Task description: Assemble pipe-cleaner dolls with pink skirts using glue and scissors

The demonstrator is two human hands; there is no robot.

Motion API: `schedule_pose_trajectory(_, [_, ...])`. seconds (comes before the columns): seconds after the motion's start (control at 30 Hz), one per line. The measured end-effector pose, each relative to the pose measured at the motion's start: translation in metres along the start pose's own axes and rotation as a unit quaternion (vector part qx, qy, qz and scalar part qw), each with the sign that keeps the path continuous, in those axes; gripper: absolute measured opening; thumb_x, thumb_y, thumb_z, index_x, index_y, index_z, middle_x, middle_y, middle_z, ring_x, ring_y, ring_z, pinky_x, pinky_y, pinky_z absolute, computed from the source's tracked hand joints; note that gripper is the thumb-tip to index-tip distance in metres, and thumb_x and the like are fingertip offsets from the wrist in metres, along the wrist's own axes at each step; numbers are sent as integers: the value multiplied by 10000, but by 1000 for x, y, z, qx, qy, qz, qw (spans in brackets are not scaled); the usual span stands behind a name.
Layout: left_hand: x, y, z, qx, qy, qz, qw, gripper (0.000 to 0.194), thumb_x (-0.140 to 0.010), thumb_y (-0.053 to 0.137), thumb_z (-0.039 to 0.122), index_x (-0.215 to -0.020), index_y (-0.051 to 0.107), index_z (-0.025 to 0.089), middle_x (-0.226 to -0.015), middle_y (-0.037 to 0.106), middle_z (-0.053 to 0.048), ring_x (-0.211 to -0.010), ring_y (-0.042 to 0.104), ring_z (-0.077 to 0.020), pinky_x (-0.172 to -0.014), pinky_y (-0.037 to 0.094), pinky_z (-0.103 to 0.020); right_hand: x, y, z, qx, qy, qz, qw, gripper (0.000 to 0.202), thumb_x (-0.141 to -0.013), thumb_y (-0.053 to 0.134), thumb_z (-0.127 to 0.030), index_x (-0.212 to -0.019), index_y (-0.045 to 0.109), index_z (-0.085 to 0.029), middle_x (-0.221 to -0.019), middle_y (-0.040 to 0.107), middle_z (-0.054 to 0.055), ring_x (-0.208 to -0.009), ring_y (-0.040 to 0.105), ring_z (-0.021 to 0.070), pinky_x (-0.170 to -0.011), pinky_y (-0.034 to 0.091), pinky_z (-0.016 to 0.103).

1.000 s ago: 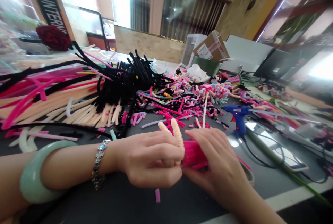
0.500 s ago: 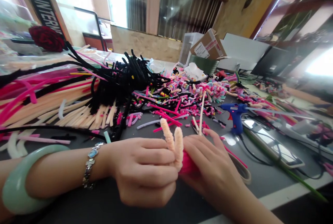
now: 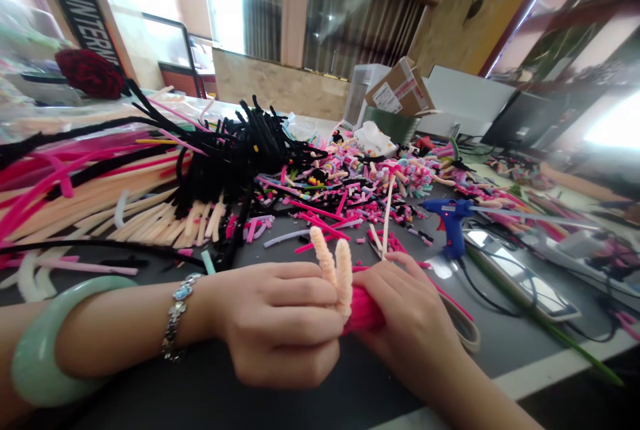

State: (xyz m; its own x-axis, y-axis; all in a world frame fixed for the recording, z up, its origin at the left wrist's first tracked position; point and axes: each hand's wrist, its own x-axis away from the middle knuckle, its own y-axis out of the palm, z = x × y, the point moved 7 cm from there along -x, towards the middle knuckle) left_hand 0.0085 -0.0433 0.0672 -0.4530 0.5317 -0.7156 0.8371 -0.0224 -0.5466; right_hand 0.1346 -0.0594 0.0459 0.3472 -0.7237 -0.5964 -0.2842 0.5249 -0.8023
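Landmark: blue glue gun (image 3: 453, 220). Through the head camera I have both hands nearer than it and to its left. My left hand (image 3: 283, 323) is curled closed, fingers pressed together on the base of a fuzzy cream piece (image 3: 344, 277); its two prongs stick up past the knuckles. My right hand (image 3: 413, 313) bends over a bright pink bundle (image 3: 367, 310), fingers drawn in around it; grip tightness I cannot tell. Cream piece sits against the bundle's left end, both left of the glue gun and nearer; whether they are joined, I cannot tell. Left of the glue gun and farther off I log a heap of short cut pieces (image 3: 345, 180), then black stems (image 3: 260, 137). Cardboard box (image 3: 400, 90): behind the glue gun, slightly left
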Motion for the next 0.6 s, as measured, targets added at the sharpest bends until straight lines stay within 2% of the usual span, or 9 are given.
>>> schedule_pose_trajectory(0.2, [-2, 0, 0, -2, -2, -7, 1000, 132, -712, 639, 77, -622, 684, 162, -756, 654, -37, -718, 625, -152, -699, 581, -254, -1, 2, 0, 8, -6, 1, 1000, 199, -887, 500, -262, -712, 556, -186, -650, 627, 32, -606, 524, 183, -620, 383, 316])
schedule_pose_trajectory(0.6, [1, 2, 0, 4, -1, -13, 1000, 106, -706, 668, 88, -625, 677, 155, -754, 654, -49, -735, 628, -168, -658, 572, -263, -2, 3, -1, 33, -1, -6, 999, 389, -948, 424, -388, -637, 547, -189, -560, 589, 14, -502, 503, 153, -510, 302, 287])
